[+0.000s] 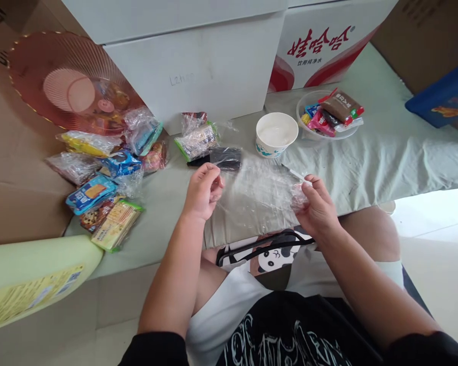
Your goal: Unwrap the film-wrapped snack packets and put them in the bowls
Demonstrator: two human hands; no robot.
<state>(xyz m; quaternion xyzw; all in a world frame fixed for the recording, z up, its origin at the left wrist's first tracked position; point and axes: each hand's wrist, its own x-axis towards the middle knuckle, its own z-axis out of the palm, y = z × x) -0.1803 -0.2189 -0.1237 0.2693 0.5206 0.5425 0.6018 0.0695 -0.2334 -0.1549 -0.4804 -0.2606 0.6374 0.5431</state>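
My left hand (205,189) is closed in a pinch on one edge of a sheet of clear plastic film (257,188). The film stretches across to my right hand (317,206), whose fingers are closed on its crumpled other end. A slim white tool with a thin dark tip (295,174) also sticks out of my right hand, pointing toward a white paper cup (276,134). Just beyond my left hand lie a black flat item (225,158) and a clear-wrapped snack pack with green edges (198,141).
Several wrapped snacks (118,162) are heaped on the left, beside a pink ribbed plate (61,91). A clear round tub (328,133) holds small packets at the right. White cartons (198,66) stand behind. A pale green container (34,279) is at the lower left.
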